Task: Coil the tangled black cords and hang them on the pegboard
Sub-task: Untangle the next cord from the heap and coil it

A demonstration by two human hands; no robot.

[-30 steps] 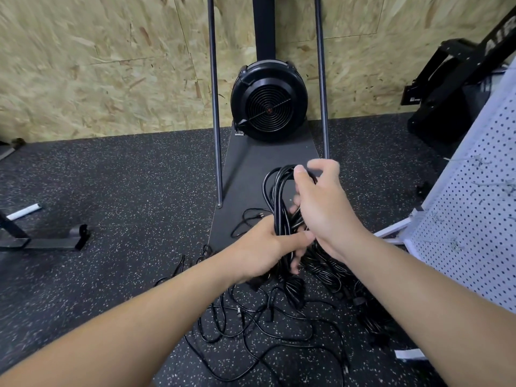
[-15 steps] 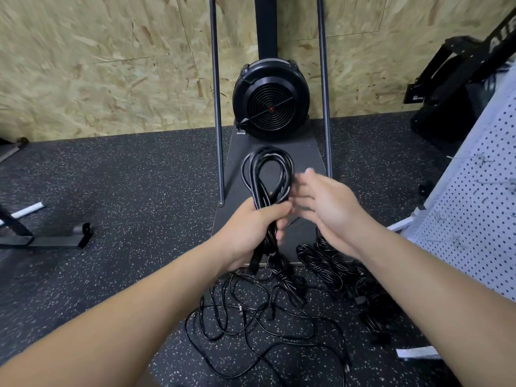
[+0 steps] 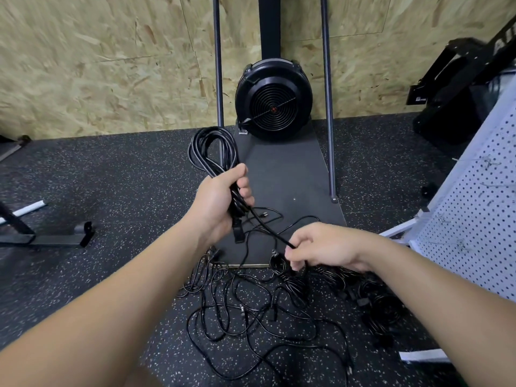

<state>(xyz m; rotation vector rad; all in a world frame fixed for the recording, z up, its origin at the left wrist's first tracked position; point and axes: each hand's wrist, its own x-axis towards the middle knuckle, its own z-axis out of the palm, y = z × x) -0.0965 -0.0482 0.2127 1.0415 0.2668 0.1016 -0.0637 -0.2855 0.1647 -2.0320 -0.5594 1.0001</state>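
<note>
Mid-coil: my left hand point(image 3: 220, 202) clasps the looped cord point(image 3: 213, 152), my right hand point(image 3: 321, 247) pinches its tail (probably the same cord); next, wrap it round.

Even, diffuse indoor light, moderately bright; source not visible, seems overhead. Shadows soft and faint, no hard edges under the loose cords point(image 3: 251, 311) on the speckled floor point(image 3: 125, 185). Mild sheen on the coiled cord point(image 3: 212, 152) and on the fan housing point(image 3: 273, 99); no strong glare. Centre reasonably sharp. Wide-angle distortion: the upright poles point(image 3: 326, 93) splay outward, the forearms balloon toward the bottom corners. Slight motion blur at the left edge and on the chipboard wall point(image 3: 83, 65). The pegboard point(image 3: 474, 219) at right is bright, slightly washed out.
</note>
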